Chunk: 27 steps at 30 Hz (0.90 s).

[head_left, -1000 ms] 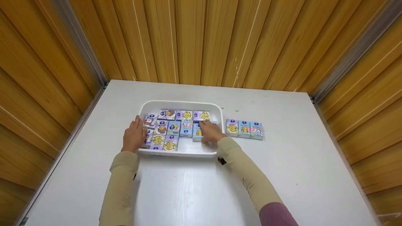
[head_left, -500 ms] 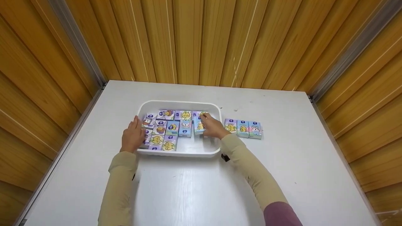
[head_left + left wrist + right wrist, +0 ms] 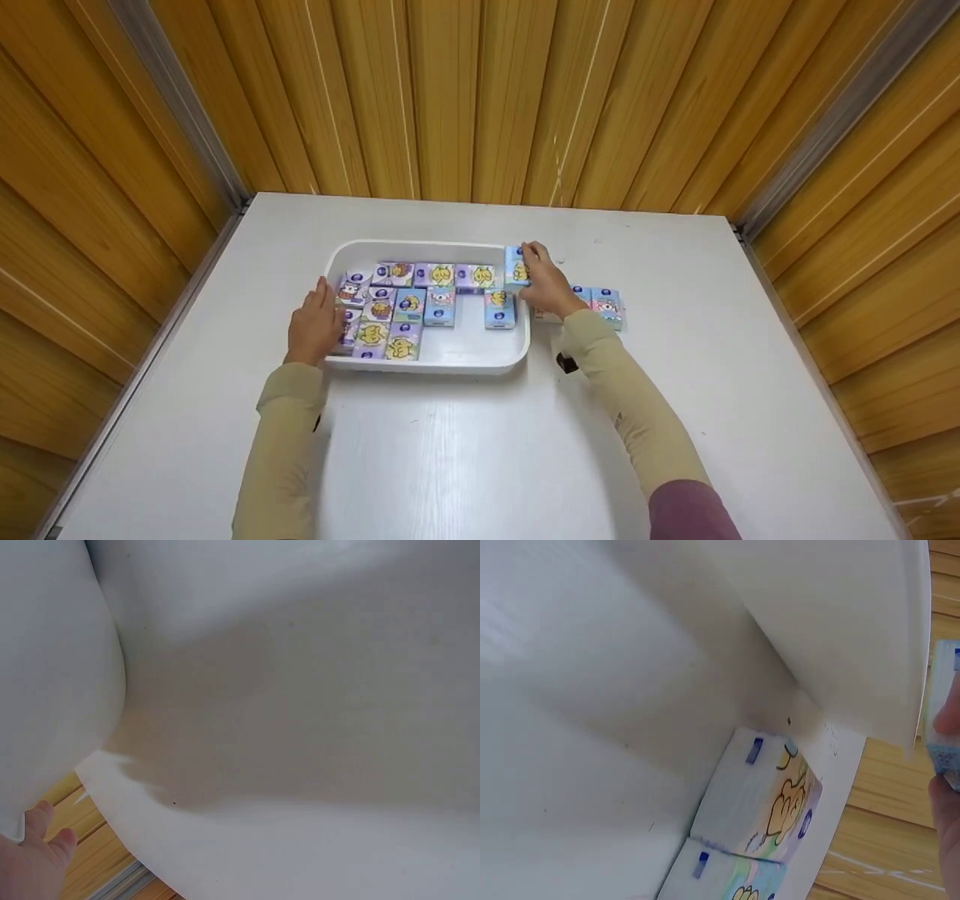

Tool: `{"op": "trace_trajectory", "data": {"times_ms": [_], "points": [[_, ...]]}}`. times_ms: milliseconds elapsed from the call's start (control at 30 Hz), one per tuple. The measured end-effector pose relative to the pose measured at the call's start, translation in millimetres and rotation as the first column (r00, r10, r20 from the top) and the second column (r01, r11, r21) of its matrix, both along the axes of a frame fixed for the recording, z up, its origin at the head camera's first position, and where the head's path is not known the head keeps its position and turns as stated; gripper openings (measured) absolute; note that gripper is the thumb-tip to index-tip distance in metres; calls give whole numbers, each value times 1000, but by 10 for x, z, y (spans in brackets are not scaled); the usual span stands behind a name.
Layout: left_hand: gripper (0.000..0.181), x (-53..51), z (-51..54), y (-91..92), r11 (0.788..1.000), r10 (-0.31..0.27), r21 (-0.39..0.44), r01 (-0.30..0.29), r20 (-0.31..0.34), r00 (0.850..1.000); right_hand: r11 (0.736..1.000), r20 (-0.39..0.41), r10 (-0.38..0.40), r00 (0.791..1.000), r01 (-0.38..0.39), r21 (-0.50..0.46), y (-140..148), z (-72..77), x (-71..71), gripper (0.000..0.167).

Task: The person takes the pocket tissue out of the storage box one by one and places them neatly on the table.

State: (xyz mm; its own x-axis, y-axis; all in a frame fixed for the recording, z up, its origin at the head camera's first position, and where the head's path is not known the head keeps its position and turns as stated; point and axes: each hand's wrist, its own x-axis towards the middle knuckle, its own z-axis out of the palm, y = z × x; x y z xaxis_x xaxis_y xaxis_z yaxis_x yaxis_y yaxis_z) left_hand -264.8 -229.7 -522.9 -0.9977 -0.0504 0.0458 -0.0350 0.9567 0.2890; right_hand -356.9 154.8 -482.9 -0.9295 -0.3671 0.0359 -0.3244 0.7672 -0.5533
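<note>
My right hand (image 3: 551, 283) pinches a small blue tissue pack (image 3: 514, 264) with a yellow cartoon print, raised over the right rim of a white tray (image 3: 442, 367). In the right wrist view, finger and thumb hold that tissue pack (image 3: 945, 756) from opposite sides beside the tray wall (image 3: 840, 615). My left hand (image 3: 315, 326) rests on the tray's left rim with its fingers fairly straight. Purple and blue tissue packs (image 3: 373, 335) lie flat in the tray's left part and along its far side. One blue pack (image 3: 499, 309) lies by the right wall.
Outside the tray on the right, a short row of tissue packs (image 3: 606, 306) lies on the white table (image 3: 435, 450), partly hidden by my right hand. Wood-patterned panels (image 3: 480, 97) border the table at the back and sides.
My right hand has lifted the blue tissue pack and carried it right, from inside the tray to over its right rim. Another blue pack now shows where the hand was. My left hand stays put.
</note>
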Motion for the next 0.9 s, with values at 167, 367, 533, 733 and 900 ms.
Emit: {"op": "trace_trajectory", "data": {"times_ms": [167, 367, 533, 733, 900], "points": [[57, 4, 13, -6, 1000, 0, -4, 0, -6, 1000, 997, 2, -45, 999, 45, -61, 205, 23, -30, 87], [57, 2, 26, -5, 1000, -5, -9, 5, -13, 1000, 995, -6, -95, 996, 94, -35, 510, 1, -62, 86], [56, 2, 22, 0, 1000, -3, -10, 3, -20, 1000, 992, -8, -125, 992, 125, -13, 812, -60, -61, 87], [56, 4, 1, 0, 1000, 8, 2, -8, -36, 999, 984, 19, -179, 984, 179, 7, 1133, -140, -36, 88], [57, 1, -15, 3, 1000, 15, 10, -15, -16, 1000, 970, 77, -238, 968, 233, 62, 1342, -188, -6, 90]]}}
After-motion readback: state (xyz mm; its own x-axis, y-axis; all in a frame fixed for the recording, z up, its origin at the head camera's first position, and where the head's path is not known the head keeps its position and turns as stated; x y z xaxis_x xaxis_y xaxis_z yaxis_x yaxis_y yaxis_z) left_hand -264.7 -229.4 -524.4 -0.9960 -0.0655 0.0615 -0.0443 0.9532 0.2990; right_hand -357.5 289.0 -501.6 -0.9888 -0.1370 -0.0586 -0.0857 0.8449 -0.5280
